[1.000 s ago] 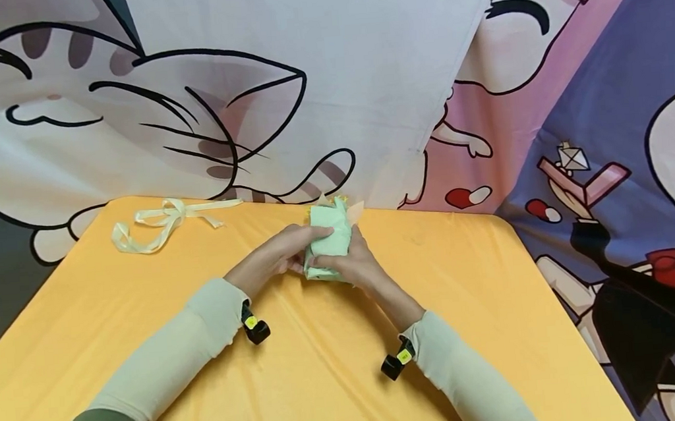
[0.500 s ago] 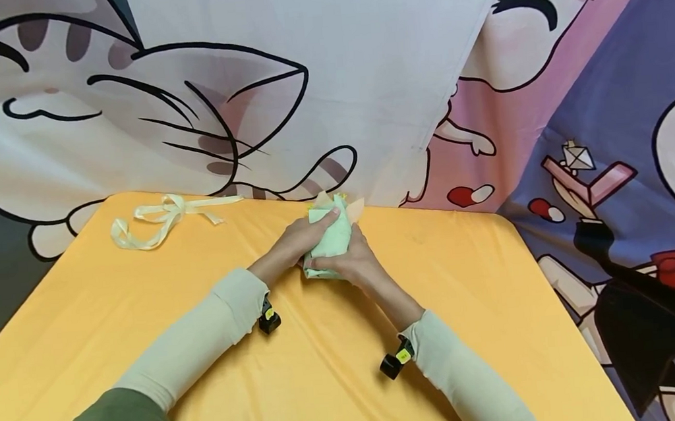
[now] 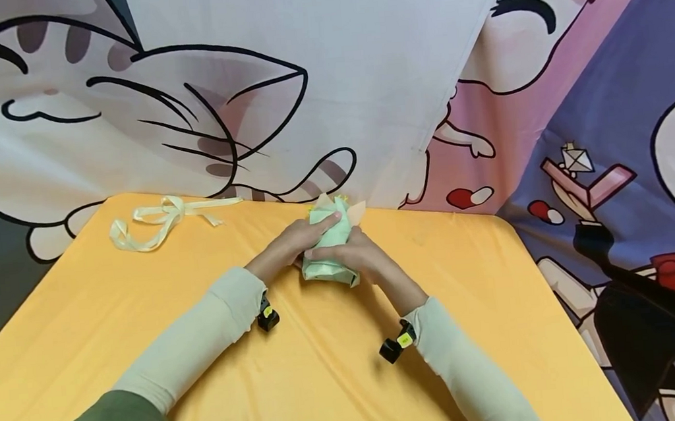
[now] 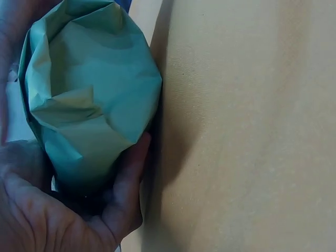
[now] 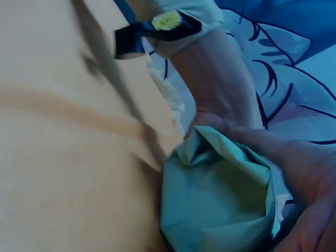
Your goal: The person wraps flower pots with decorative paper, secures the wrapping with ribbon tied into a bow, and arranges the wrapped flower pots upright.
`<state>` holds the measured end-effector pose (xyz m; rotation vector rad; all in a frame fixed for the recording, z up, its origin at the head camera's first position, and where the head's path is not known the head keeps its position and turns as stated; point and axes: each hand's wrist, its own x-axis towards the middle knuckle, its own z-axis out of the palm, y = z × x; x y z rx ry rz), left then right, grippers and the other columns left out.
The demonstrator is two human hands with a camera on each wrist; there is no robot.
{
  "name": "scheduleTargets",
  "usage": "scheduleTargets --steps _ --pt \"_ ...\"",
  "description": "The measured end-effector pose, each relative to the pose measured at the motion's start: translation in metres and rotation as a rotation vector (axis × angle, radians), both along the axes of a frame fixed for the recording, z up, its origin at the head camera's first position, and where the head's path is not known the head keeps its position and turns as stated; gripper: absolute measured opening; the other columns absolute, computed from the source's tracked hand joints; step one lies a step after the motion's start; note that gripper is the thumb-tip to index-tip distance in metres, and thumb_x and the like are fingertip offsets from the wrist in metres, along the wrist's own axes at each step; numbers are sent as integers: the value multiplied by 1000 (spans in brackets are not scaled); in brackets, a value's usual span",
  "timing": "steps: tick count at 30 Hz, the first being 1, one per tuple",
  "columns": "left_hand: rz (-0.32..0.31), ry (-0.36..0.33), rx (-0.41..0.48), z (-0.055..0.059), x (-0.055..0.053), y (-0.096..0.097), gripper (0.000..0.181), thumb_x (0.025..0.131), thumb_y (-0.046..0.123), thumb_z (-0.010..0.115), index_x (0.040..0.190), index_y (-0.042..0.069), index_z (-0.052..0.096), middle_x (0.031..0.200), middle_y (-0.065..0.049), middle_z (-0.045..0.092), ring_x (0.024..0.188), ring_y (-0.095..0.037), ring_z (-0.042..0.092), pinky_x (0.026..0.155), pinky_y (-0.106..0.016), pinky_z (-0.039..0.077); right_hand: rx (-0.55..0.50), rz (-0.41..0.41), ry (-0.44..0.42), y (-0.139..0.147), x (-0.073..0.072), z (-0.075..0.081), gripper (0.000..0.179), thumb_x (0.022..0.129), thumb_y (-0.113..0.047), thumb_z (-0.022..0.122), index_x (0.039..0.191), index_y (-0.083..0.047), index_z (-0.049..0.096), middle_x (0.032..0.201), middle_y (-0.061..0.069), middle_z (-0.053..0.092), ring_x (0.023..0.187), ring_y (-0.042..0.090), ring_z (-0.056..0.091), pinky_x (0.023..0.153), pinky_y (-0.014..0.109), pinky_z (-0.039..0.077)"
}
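Green bundle [image 3: 334, 237], probably light and easily crushed, is gripped by left hand [image 3: 297, 237] and right hand [image 3: 360, 252], best squeezed gently round its sides.
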<state>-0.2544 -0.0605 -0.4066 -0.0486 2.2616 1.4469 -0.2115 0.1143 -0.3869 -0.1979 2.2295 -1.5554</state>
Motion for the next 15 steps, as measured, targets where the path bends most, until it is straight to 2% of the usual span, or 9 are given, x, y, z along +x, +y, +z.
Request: scheduleTargets --steps 2,5,8,10,12,15 --pt "4 -27 9 -1 0 -1 89 105 81 56 133 -2 69 124 -20 74 82 -21 76 63 -31 64 78 -22 -35 0 -2 1 55 91 -35 93 132 -10 67 121 12 76 100 21 74 82 29 61" --pt "10 -55 39 -3 1 -2 86 105 81 57 128 -2 67 115 -16 73 75 -19 75 61 -32 64 181 -71 -67 -2 -4 1 75 86 -42 96 140 -6 58 137 19 64 110 26 67 84 31 57" --pt "3 -92 88 -3 1 -4 89 104 83 56 129 -2 66 112 -14 73 78 -20 77 64 -33 67 232 -117 -81 -4 -3 -2 101 82 -46 97 155 -2 44 158 26 45 122 33 56 92 36 53" --pt "-14 -128 116 -4 1 -7 91 102 85 56 128 -1 67 112 -13 74 82 -21 78 68 -35 69 240 -131 -76 -5 -2 -3 111 80 -48 97 161 -1 36 165 28 36 125 34 51 95 38 51" --pt "-39 -167 137 -5 0 -12 89 102 84 59 125 -1 70 108 -12 75 84 -21 78 72 -36 69 223 -118 -63 -5 -2 -4 104 81 -47 96 158 -3 43 164 29 39 125 35 53 94 38 52" --pt "-44 -222 183 -6 0 -19 74 102 74 71 115 1 73 98 -7 77 82 -18 77 73 -34 70 159 -63 -41 -2 -3 -5 75 84 -40 95 142 -9 59 148 23 55 117 31 62 88 34 56"
